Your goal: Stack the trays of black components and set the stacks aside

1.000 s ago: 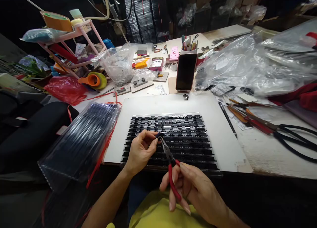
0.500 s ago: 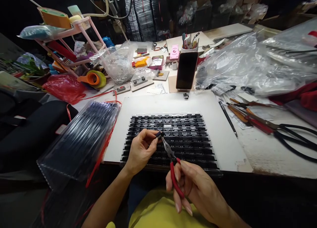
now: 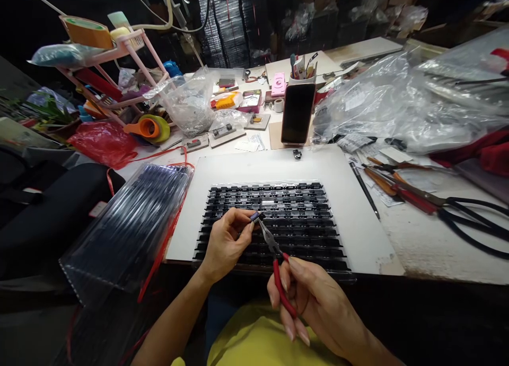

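The left hand [image 3: 226, 241] pinches a small dark chip [image 3: 255, 216] between thumb and fingertips, holding it just above the near left part of a black tray of chips [image 3: 302, 217], which lies on a white board [image 3: 254, 167] at the front edge of the workbench [image 3: 437, 244]. The right hand [image 3: 314, 299] is closed around the red handles of a pair of small pliers [image 3: 274, 260], whose slim metal tips point up and to the left and meet the chip at the left hand's fingertips; whether the tips actually grip a pin of the chip is too small to tell. Both hands hover over the near edge of the tray, above a yellow garment in the lap. To the left of the board a clear plastic bundle of dark tubes [image 3: 131, 228] with a red band leans off the bench edge. Behind the tray a phone [image 3: 297, 113] stands upright against a cup of pens [image 3: 302, 71], with a small dark part [image 3: 297, 154] lying just in front of it. On the right lie a black pen [image 3: 363, 188], red-handled tools [image 3: 401, 193] and crumpled clear plastic bags [image 3: 397, 101]; on the left stand a pink rack [image 3: 119, 53] and a tape dispenser [image 3: 149, 127]
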Demonstrator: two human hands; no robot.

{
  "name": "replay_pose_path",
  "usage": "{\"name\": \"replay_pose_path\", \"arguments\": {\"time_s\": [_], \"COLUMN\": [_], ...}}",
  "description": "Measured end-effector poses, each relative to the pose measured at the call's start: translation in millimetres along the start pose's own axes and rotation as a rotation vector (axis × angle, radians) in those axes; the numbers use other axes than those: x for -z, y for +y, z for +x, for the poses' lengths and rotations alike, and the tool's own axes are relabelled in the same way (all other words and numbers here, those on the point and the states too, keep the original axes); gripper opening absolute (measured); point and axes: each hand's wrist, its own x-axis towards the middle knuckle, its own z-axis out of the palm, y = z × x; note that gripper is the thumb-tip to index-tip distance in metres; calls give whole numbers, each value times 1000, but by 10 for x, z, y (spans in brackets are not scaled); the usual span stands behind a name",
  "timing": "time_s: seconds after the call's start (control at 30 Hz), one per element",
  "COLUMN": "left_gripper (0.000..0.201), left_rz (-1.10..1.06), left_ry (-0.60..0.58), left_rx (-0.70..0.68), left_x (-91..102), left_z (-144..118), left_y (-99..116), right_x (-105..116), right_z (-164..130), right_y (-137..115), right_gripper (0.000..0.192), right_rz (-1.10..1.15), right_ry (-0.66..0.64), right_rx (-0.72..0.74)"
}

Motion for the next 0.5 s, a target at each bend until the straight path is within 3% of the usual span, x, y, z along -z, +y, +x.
{"name": "replay_pose_path", "arguments": {"time_s": [0.5], "left_gripper": [6], "left_rz": [42], "left_ry": [-4], "left_rx": [-4], "left_x": [-3], "left_z": [15], "left_y": [-2], "right_x": [34], "right_z": [8], "right_y": [6], "right_gripper": [35], "right_rz": [7], "right_ry": [-24], "right_rx": [12]}}
